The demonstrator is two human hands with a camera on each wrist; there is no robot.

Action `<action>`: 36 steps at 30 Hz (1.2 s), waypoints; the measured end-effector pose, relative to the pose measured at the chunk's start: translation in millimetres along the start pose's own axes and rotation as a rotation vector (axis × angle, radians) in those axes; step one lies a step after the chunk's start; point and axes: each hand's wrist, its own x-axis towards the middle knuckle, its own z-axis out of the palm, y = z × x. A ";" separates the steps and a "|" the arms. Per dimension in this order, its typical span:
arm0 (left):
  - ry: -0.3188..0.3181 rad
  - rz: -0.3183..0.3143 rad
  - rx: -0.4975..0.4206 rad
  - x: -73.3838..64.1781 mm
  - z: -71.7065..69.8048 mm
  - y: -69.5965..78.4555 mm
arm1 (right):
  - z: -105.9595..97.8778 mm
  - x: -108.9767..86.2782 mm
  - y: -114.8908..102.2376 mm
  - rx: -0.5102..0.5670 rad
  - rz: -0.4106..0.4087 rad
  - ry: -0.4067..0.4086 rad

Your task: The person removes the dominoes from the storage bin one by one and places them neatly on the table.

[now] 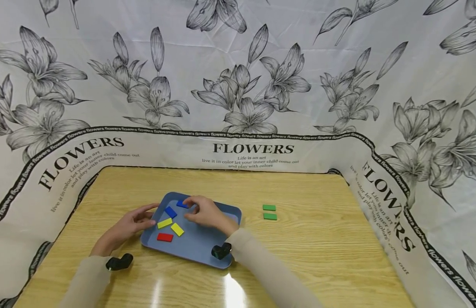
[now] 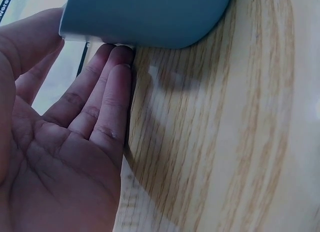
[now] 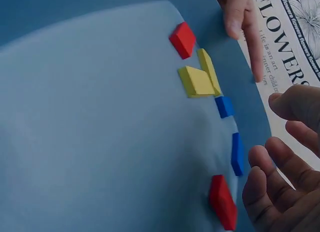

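Observation:
A blue-grey tray [image 1: 195, 246] holds flat blocks: a red block [image 1: 165, 237], two yellow ones, a blue block [image 1: 170, 212] and another blue block [image 1: 182, 204] near the far rim. Another red block [image 3: 223, 202] shows in the right wrist view; the right hand hides it from the head view. My left hand [image 1: 135, 221] rests against the tray's left side, thumb and fairly straight fingers touching its outer wall. Over the far part of the tray is my right hand [image 1: 205, 212], fingers loosely bent and apart from the thumb, nothing between them, beside the far blue block.
Two green blocks, a far one [image 1: 269, 207] and a nearer one [image 1: 270, 217], lie on the wooden table [image 1: 319, 239] to the right of the tray. A flower-printed cloth [image 1: 253, 149] hangs around the table's back and sides.

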 end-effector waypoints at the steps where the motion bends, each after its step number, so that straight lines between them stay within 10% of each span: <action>1: -0.001 -0.001 0.001 0.5 0.2 0.1 | 2.4 0.1 1.1 -0.007 0.003 -0.004; 36: -0.005 0.031 -0.015 -3.2 1.5 -0.7 | 34.2 5.9 7.9 -0.262 -0.046 -0.154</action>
